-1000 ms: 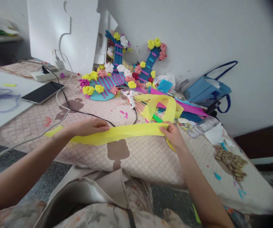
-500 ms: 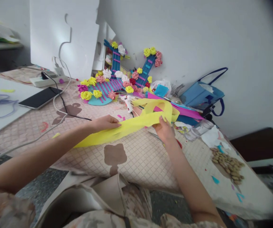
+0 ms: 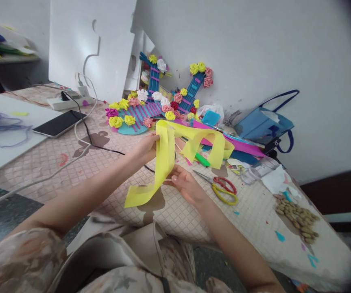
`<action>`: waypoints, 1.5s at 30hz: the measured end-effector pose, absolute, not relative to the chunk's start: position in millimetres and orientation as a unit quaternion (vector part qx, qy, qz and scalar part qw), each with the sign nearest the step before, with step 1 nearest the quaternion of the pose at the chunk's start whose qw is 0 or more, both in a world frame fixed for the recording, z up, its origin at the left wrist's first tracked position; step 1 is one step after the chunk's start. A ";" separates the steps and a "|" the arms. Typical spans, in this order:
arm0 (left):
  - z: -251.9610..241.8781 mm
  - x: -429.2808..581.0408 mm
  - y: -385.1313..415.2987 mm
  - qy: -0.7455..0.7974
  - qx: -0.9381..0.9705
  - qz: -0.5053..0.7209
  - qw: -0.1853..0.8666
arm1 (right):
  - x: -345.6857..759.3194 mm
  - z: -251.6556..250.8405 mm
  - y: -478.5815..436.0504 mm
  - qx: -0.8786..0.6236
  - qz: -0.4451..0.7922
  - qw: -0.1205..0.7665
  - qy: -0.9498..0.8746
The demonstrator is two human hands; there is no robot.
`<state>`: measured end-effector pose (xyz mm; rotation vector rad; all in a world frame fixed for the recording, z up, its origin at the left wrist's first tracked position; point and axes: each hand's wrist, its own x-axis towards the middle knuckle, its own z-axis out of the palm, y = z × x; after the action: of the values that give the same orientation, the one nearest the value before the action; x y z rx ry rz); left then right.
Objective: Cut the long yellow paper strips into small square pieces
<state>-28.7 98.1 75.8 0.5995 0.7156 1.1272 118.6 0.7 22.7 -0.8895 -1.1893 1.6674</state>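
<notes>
A long yellow crepe-paper strip (image 3: 164, 152) is raised above the table, folded over at the top. My left hand (image 3: 147, 148) is closed on its left edge; the strip partly covers the fingertips. Lower down, my right hand (image 3: 187, 185) is at the strip's right edge, its fingers stretched out and slightly apart. Some of its fingertips seem to go behind the paper. One end of the strip hangs toward me, while the rest loops away to the right. Scissors (image 3: 221, 189) with one red and one yellow handle lie right of my right hand.
Paper-flower decorations (image 3: 138, 112) stand at the back. A phone (image 3: 59, 124), a power strip (image 3: 68, 101) and cables lie left. On the right are a blue bag (image 3: 262, 124), clear plastic (image 3: 257, 169), peanuts (image 3: 297, 217) and paper scraps. A green stick (image 3: 202, 160) lies beneath the strip.
The strip went from stretched sideways to folded and hanging down. My right hand moved left and down, away from its former grip; my left hand rose. The scissors and green stick are now uncovered.
</notes>
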 end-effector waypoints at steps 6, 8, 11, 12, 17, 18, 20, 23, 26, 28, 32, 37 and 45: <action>64.5 -40.3 108.7 0.320 0.255 0.583 0.702 | 131.6 15.7 -11.9 -0.401 0.652 0.459 -0.451; 60.6 -47.4 111.5 0.317 0.249 0.605 0.687 | 139.6 18.7 -13.8 -0.424 0.645 0.459 -0.439; 53.0 -61.5 111.0 0.326 0.247 0.621 0.669 | 153.0 25.2 -14.8 -0.457 0.649 0.427 -0.432; 49.8 -67.2 109.4 0.332 0.247 0.622 0.665 | 157.9 27.1 -14.7 -0.460 0.654 0.413 -0.436; 31.3 -101.1 92.3 0.382 0.241 0.633 0.629 | 184.4 27.1 -11.0 -0.454 0.646 0.356 -0.500; 27.5 -107.9 87.3 0.390 0.252 0.626 0.626 | 189.7 25.2 -9.8 -0.456 0.633 0.350 -0.519; 19.7 -120.0 75.7 0.391 0.282 0.606 0.632 | 199.4 20.7 -7.6 -0.467 0.597 0.336 -0.560; 9.1 -132.7 53.1 0.421 0.343 0.591 0.597 | 210.5 15.1 -5.6 -0.483 0.541 0.310 -0.614; 4.0 -134.1 26.3 0.522 0.481 0.584 0.394 | 216.7 12.5 -5.7 -0.489 0.526 0.292 -0.631; 5.9 -126.1 10.9 0.529 0.607 0.550 0.224 | 218.9 11.3 -5.9 -0.489 0.532 0.282 -0.631; 15.3 -88.2 1.0 0.370 0.829 0.368 0.199 | 219.7 8.5 -5.5 -0.490 0.527 0.262 -0.643; 17.7 -31.5 21.0 0.247 0.934 0.195 0.168 | 217.6 7.9 -5.8 -0.493 0.505 0.271 -0.654; 17.5 -8.0 35.1 0.174 0.975 0.105 0.085 | 221.1 7.4 -13.1 -0.502 0.490 0.293 -0.650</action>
<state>-8.0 35.1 17.5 2.9084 0.5199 0.3135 221.1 -13.1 7.4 -1.3382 -1.7306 1.3049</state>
